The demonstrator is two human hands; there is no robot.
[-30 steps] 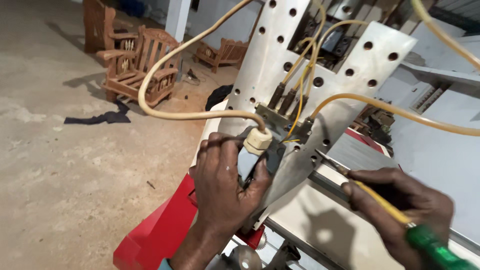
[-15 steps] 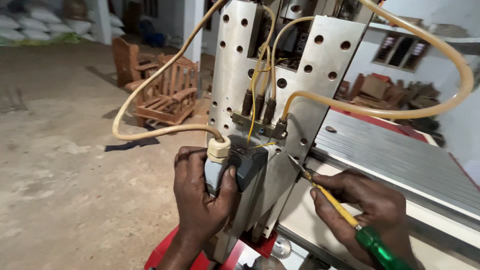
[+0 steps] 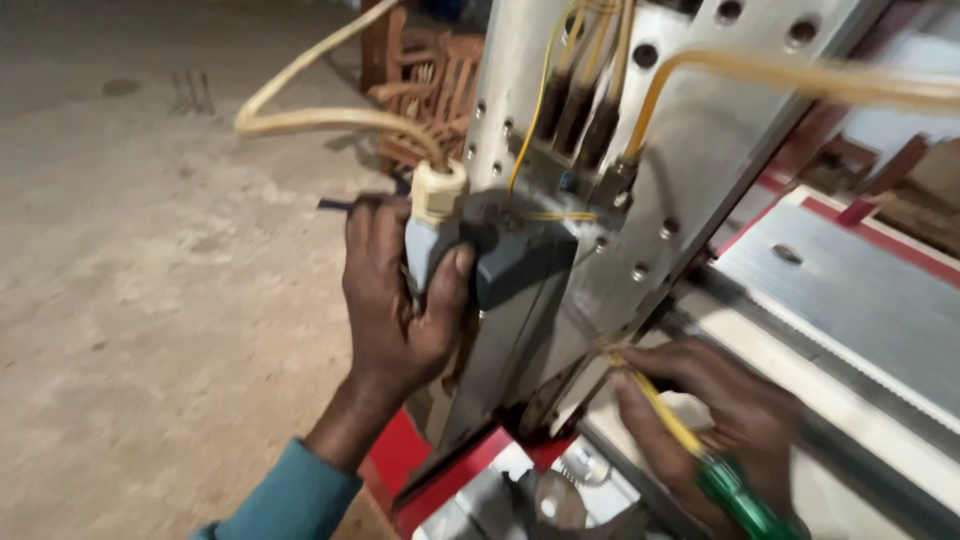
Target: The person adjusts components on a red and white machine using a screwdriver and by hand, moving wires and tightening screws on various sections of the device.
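Fingers of the left hand [image 3: 395, 300] wrap tight round a grey box [image 3: 500, 262] on the metal panel [image 3: 690, 150], thumb on its front, the cable gland [image 3: 437, 192] just above. The right hand [image 3: 725, 420] grips a screwdriver [image 3: 700, 455], its tip at the panel's lower edge.

Green-handled, yellow-shafted screwdriver [image 3: 700, 455]; grey box [image 3: 520, 262]

A bare, dusty concrete floor [image 3: 150, 300] fills the left; far off stand wooden chairs [image 3: 420, 80], dimly lit, with a dark patch [image 3: 120, 88] beyond
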